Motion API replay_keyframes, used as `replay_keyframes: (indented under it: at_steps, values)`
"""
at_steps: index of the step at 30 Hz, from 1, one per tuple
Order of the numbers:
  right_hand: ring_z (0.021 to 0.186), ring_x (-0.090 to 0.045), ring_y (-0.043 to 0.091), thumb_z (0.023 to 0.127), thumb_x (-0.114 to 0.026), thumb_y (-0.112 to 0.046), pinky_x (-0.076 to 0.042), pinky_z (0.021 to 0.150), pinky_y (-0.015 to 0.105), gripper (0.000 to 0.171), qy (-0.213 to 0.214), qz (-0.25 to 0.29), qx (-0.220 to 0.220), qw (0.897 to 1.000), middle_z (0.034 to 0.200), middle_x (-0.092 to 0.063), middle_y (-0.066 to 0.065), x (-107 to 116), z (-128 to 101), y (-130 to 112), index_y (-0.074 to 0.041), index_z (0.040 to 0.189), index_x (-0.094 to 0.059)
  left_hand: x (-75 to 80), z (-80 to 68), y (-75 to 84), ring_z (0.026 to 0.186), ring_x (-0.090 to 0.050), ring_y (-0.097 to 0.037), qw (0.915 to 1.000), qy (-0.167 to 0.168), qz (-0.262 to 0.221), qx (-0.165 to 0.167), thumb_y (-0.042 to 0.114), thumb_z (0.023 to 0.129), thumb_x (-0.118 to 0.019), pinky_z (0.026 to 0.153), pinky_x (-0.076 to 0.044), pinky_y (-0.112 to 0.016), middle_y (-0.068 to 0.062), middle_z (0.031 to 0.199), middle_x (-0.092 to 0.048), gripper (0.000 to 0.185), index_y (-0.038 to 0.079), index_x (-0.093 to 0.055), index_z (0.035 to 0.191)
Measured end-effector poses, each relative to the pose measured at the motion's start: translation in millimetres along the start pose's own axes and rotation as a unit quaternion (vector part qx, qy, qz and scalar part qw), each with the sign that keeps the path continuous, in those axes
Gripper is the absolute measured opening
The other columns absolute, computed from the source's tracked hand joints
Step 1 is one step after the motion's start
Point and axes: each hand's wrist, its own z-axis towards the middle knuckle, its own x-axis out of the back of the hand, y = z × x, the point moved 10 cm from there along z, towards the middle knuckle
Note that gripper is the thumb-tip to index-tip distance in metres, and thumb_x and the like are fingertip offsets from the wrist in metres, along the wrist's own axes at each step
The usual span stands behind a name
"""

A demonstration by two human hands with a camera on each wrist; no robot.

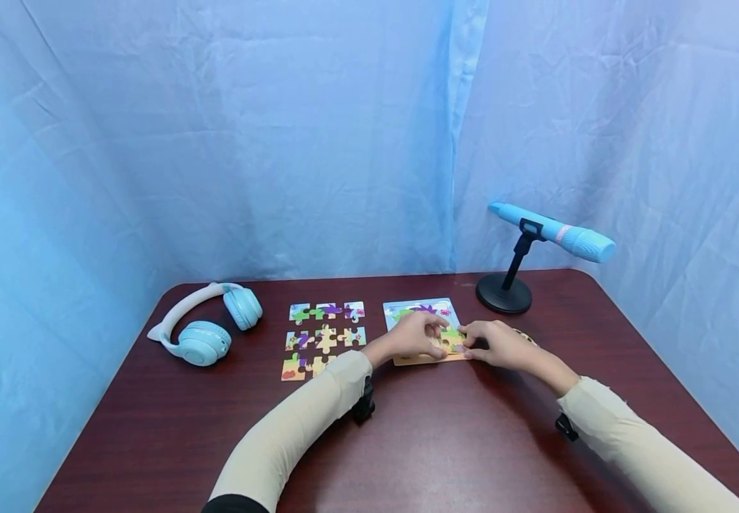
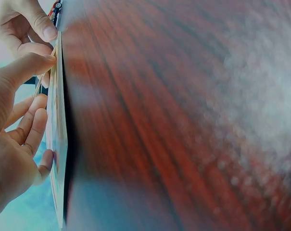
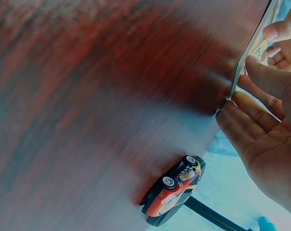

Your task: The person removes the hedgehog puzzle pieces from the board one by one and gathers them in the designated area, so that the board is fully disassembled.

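Over a square picture puzzle board (image 1: 419,362), my left hand (image 1: 410,336) pinches a yellow-green puzzle piece (image 1: 451,338) between thumb and fingers. The piece stands tilted to the board in the left wrist view. From the other side, my right hand (image 1: 502,345) grips the piece's right side with thumb and fingertips, its lower fingers (image 3: 232,118) right at the board's edge. Both hands cover much of the board. Left of them, loose puzzle pieces (image 1: 326,338) lie in three rows, the nearest partly hidden by my left arm.
A red toy car (image 3: 174,192) stands just beyond my right hand. Behind it is a blue microphone (image 1: 551,231) on a black stand (image 1: 504,293). Light-blue headphones (image 1: 202,343) lie at the table's left. Blue cloth (image 1: 279,142) hangs behind the dark wooden table (image 1: 446,442).
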Motion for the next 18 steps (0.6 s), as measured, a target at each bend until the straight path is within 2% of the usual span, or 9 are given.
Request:
replay_keyframes:
  at_steps: [5,8,14,18]
  values:
    - [0.117,-0.067,0.036,0.090,-0.077,-0.013,-0.055,0.094,0.051,0.006,0.000,-0.001,-0.001,1.000,0.129,-0.069,0.019,-1.2,0.8,0.3,-0.018,0.087,-0.075,1.3,-1.5,-0.2,0.086,-0.060,-0.007,0.9999,0.000,0.006,-0.009,0.020,0.079,-0.086,0.079,-0.048,-0.018,-0.002,0.100,-0.070,0.055,0.007,-0.068,0.130]
    - [0.117,-0.067,0.036,0.089,-0.078,-0.014,-0.054,0.094,0.052,0.004,0.001,-0.001,0.001,1.000,0.129,-0.069,0.020,-1.0,1.3,0.0,-0.017,0.087,-0.076,2.3,-2.0,0.3,0.088,-0.061,-0.010,0.9995,0.000,0.028,-0.016,0.022,0.079,-0.086,0.079,-0.047,-0.019,-0.003,0.101,-0.070,0.055,0.008,-0.068,0.129]
    - [0.117,-0.067,0.036,0.089,-0.079,-0.015,-0.055,0.095,0.051,0.004,0.003,0.001,-0.003,1.000,0.129,-0.069,0.019,-0.8,0.3,0.8,-0.017,0.087,-0.075,5.1,-2.7,2.4,0.088,-0.058,-0.007,0.9955,-0.001,0.091,-0.028,0.030,0.080,-0.086,0.079,-0.047,-0.018,0.001,0.101,-0.068,0.056,0.011,-0.068,0.130]
    - [0.118,-0.067,0.036,0.090,-0.078,-0.016,-0.055,0.094,0.051,0.005,0.005,-0.002,-0.002,1.000,0.129,-0.069,0.019,-0.9,-0.3,1.2,-0.019,0.087,-0.075,8.6,-6.8,5.6,0.094,-0.059,-0.010,0.9940,-0.004,0.103,-0.037,0.032,0.081,-0.084,0.082,-0.047,-0.021,0.001,0.104,-0.068,0.057,0.013,-0.067,0.132]
